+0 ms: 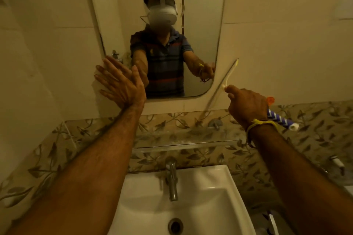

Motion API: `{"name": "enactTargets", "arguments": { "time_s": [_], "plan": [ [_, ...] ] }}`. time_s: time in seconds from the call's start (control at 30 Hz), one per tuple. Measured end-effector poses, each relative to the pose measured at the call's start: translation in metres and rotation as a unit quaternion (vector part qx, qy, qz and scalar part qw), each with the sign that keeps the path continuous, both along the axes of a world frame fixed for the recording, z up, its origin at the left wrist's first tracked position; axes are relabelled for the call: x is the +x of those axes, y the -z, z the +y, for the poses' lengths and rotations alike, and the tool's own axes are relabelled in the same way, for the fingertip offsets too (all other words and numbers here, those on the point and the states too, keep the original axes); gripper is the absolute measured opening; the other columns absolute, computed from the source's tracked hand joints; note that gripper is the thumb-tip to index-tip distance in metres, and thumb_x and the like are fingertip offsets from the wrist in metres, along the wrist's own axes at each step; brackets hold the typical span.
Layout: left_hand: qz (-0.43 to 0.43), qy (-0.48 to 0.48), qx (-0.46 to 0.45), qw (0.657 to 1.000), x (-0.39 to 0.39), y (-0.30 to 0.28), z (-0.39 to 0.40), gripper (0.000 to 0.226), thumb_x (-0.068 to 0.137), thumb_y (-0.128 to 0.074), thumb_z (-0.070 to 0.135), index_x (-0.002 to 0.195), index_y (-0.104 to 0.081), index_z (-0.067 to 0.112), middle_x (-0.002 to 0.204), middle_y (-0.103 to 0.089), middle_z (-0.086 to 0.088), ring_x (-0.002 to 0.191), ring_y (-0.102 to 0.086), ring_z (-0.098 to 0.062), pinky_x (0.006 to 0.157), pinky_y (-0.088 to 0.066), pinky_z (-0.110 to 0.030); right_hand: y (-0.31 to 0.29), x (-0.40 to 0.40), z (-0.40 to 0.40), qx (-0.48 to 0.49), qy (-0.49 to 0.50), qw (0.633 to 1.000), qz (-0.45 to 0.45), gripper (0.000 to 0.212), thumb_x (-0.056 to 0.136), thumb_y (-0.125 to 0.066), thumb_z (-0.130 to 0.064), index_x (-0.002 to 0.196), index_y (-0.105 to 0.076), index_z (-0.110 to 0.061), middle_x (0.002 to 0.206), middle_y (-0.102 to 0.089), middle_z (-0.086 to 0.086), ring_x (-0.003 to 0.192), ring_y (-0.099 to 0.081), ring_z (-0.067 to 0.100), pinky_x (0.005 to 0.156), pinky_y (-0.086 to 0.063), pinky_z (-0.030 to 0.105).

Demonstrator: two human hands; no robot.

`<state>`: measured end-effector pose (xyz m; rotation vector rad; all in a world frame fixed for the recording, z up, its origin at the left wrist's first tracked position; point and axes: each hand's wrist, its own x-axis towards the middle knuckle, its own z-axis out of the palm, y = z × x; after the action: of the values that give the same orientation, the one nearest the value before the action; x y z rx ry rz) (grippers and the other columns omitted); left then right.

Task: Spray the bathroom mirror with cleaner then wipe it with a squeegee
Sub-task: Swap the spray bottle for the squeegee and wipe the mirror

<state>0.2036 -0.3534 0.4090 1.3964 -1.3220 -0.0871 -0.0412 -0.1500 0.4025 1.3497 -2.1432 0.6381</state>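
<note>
Squeegee blade slanting up-right beside mirror, right hand grip pinching it; left hand spread flat.

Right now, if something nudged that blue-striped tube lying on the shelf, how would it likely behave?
The blue-striped tube lies on its side on the glass shelf, so it probably rolls or slides easily. It looks soft-bodied, likely light. Its capped end nears the shelf's right edge, so a nudge might drop it.

White sink — leaf-patterned tiles, blue-white striped tube, yellow wristband.
</note>
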Motion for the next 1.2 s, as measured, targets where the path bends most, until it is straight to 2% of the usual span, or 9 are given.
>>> {"name": "enactTargets", "arguments": {
  "time_s": [0.17,0.27,0.4,0.47,0.57,0.67,0.83,1.03,1.2],
  "plan": [
    [-0.088,0.004,-0.067,0.994,-0.008,-0.013,0.008,0.085,0.102,-0.027,0.066,0.161,-0.006,0.008,0.169,-0.006,-0.017,0.157,-0.005,-0.037,0.124,-0.009,-0.06,-0.005,0.016,0.01,-0.12,-0.077,0.985,-0.101,0.032,0.097,-0.05,-0.024,0.128,-0.055,-0.03,0.095,-0.071,0.01,0.081,-0.066,0.032,0.063,-0.05,0.035],
    [-0.112,0.012,-0.104,0.988,0.0,-0.031,0.007,0.079,0.104,-0.03,0.06,0.162,-0.007,0.01,0.17,-0.006,-0.015,0.157,-0.003,-0.035,0.126,-0.006,-0.057,-0.022,0.043,-0.002,-0.17,-0.179,0.958,-0.143,0.041,0.096,-0.049,-0.014,0.136,-0.051,-0.022,0.109,-0.067,0.011,0.094,-0.064,0.028,0.076,-0.055,0.041],
    [-0.123,0.03,-0.15,0.981,0.03,-0.072,-0.001,0.071,0.107,-0.031,0.049,0.162,-0.008,0.011,0.17,-0.004,-0.012,0.157,-0.001,-0.034,0.126,-0.007,-0.056,-0.065,0.084,-0.031,-0.223,-0.282,0.926,-0.111,0.042,0.099,-0.046,-0.009,0.14,-0.047,-0.014,0.128,-0.061,0.012,0.112,-0.06,0.026,0.092,-0.052,0.031],
    [-0.112,0.049,-0.163,0.979,0.046,-0.096,-0.004,0.068,0.108,-0.033,0.045,0.162,-0.008,0.012,0.171,-0.004,-0.01,0.157,0.001,-0.033,0.126,-0.008,-0.055,-0.094,0.107,-0.053,-0.235,-0.316,0.914,-0.093,0.04,0.1,-0.045,-0.009,0.139,-0.047,-0.011,0.132,-0.059,0.011,0.119,-0.057,0.026,0.1,-0.05,0.038],
    [-0.07,0.098,-0.184,0.975,0.065,-0.132,-0.009,0.066,0.108,-0.034,0.043,0.163,-0.007,0.017,0.171,-0.005,-0.007,0.158,0.001,-0.03,0.127,-0.011,-0.053,-0.146,0.139,-0.088,-0.263,-0.35,0.897,-0.068,0.035,0.1,-0.045,-0.01,0.134,-0.049,-0.009,0.116,-0.064,0.01,0.099,-0.062,0.021,0.082,-0.056,0.036],
    [-0.012,0.169,-0.178,0.969,0.082,-0.169,-0.015,0.066,0.108,-0.032,0.046,0.163,0.0,0.026,0.171,-0.005,-0.001,0.157,0.001,-0.029,0.126,-0.014,-0.054,-0.209,0.167,-0.122,-0.304,-0.358,0.883,-0.017,0.031,0.099,-0.043,-0.011,0.13,-0.05,-0.008,0.099,-0.066,0.01,0.078,-0.061,0.019,0.06,-0.05,0.032],
    [0.011,0.188,-0.136,0.973,0.087,-0.203,-0.028,0.067,0.107,-0.025,0.054,0.16,0.011,0.034,0.171,-0.005,0.002,0.156,-0.004,-0.036,0.12,-0.019,-0.061,-0.287,0.192,-0.157,-0.369,-0.299,0.88,0.008,0.03,0.099,-0.041,-0.016,0.127,-0.052,-0.014,0.103,-0.067,0.011,0.085,-0.066,0.031,0.062,-0.052,0.04],
    [0.004,0.142,-0.189,0.972,0.085,-0.183,-0.045,0.077,0.101,-0.025,0.064,0.161,0.01,0.031,0.171,-0.008,0.0,0.156,-0.012,-0.034,0.112,-0.037,-0.057,-0.225,0.186,-0.163,-0.398,-0.282,0.872,0.044,0.038,0.095,-0.047,-0.007,0.132,-0.051,-0.012,0.084,-0.066,0.009,0.069,-0.065,0.022,0.058,-0.058,0.036],
    [-0.044,0.161,-0.193,0.967,0.073,-0.152,-0.052,0.083,0.096,-0.019,0.074,0.161,0.008,0.029,0.171,0.004,-0.007,0.157,0.006,-0.032,0.125,0.001,-0.056,-0.096,0.155,-0.142,-0.321,-0.257,0.911,0.028,0.038,0.101,-0.042,-0.015,0.138,-0.05,-0.01,0.115,-0.068,0.015,0.098,-0.068,0.03,0.075,-0.06,0.043]
  ]
}}
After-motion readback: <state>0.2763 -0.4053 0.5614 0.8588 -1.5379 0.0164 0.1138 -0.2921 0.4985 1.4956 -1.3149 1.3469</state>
